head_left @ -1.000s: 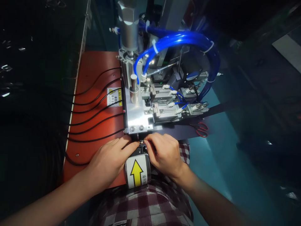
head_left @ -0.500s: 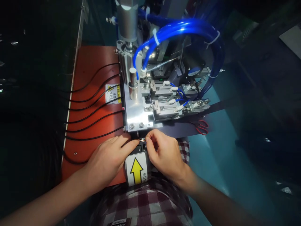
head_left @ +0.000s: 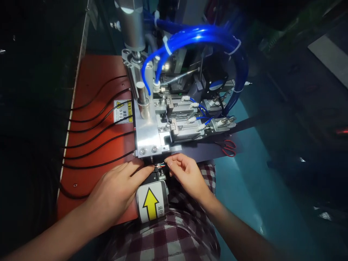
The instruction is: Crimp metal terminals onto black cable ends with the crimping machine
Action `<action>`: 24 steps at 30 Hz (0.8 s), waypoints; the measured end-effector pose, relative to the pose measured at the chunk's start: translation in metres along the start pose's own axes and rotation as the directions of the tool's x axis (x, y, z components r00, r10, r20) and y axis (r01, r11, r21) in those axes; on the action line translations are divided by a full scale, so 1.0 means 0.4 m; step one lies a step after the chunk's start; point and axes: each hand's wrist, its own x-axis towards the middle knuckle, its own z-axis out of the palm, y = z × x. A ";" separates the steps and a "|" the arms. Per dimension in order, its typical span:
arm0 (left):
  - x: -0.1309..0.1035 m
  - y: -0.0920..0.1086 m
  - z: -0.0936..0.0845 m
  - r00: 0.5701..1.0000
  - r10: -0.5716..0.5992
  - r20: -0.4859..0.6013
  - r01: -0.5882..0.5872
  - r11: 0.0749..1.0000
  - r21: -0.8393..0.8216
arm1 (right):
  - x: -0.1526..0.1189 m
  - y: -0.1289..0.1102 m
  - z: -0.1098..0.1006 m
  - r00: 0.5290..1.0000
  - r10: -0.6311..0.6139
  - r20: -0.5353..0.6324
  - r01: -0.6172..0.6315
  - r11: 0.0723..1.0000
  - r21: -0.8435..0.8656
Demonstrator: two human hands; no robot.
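Before a silver metal clamping fixture (head_left: 148, 134) lie the left hand (head_left: 116, 184), fingers bent, grip hidden, the right hand (head_left: 187, 173), thumb and forefinger nearly meeting, grip indiscernible, both best kept steady, a yellow-arrowed white rectangular label (head_left: 150, 203) reading “运行”, and, just off the fixture's near edge, thin multicoloured wires (head_left: 161, 166).

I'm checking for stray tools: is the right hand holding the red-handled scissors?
No, the scissors lie apart from the right hand, farther to the right.
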 end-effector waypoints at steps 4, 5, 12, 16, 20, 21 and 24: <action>-0.005 -0.003 0.002 1.000 0.007 -0.007 -0.006 1.000 0.019 | -0.005 0.004 0.016 0.989 -0.144 0.019 0.145 0.982 -0.123; -0.006 -0.004 0.003 1.000 0.013 -0.009 -0.013 1.000 0.020 | -0.006 0.003 0.019 0.981 -0.192 0.009 0.191 0.966 -0.174; -0.003 -0.004 0.001 1.000 0.029 -0.009 -0.029 0.999 0.035 | -0.019 -0.009 0.011 0.731 -0.670 0.130 0.541 0.453 -0.709; -0.003 -0.001 0.000 1.000 0.027 -0.010 -0.027 0.999 0.038 | -0.020 -0.016 0.013 0.655 -0.722 0.222 0.570 0.279 -0.773; -0.005 0.001 0.000 1.000 0.004 -0.009 -0.004 1.000 0.017 | -0.024 -0.019 0.016 0.730 -0.672 0.129 0.581 0.510 -0.634; -0.004 0.001 0.000 1.000 -0.003 0.000 0.003 1.000 0.008 | -0.026 -0.018 0.016 0.751 -0.652 0.101 0.574 0.569 -0.589; -0.001 0.004 -0.001 1.000 -0.009 0.011 0.009 1.000 -0.016 | -0.032 -0.009 0.017 0.803 -0.594 0.051 0.533 0.675 -0.510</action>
